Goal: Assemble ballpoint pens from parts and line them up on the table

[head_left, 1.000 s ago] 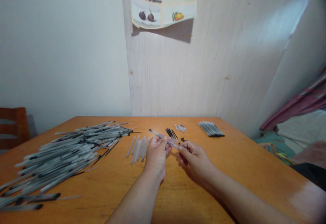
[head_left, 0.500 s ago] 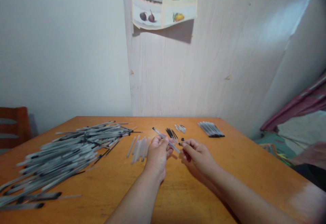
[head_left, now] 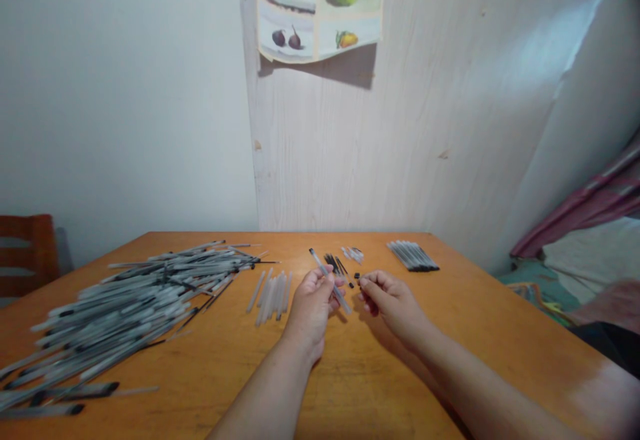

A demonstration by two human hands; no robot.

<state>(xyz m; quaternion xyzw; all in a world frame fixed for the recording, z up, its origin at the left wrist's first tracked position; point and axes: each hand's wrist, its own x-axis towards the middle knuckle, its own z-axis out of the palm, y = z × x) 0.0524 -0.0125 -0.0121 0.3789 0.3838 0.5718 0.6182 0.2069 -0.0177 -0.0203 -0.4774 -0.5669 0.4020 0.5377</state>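
Note:
My left hand point(head_left: 314, 300) is closed round a pen point(head_left: 342, 300) with a clear barrel. The pen slants from a dark tip at the upper left down to the lower right. Thumb and forefinger of my right hand point(head_left: 385, 297) are pinched together just right of the pen's lower end, apart from it. Whatever they hold is too small to make out. Small black plugs point(head_left: 357, 275) lie by those fingertips. Behind the hands are thin black refills point(head_left: 332, 265) and several short whitish pieces point(head_left: 353, 254). Left of my left hand lie empty clear barrels point(head_left: 273, 297).
A big heap of pens and pen parts point(head_left: 135, 300) spreads over the left of the wooden table point(head_left: 340, 387). At the back right, pens with black ends lie in a neat row point(head_left: 413, 256). A chair back point(head_left: 27, 247) stands beyond the left edge.
The pen has turned steeper in my left hand, its lower end swinging away from my right hand. My right hand has shifted slightly right, off the pen, towards the black plugs.

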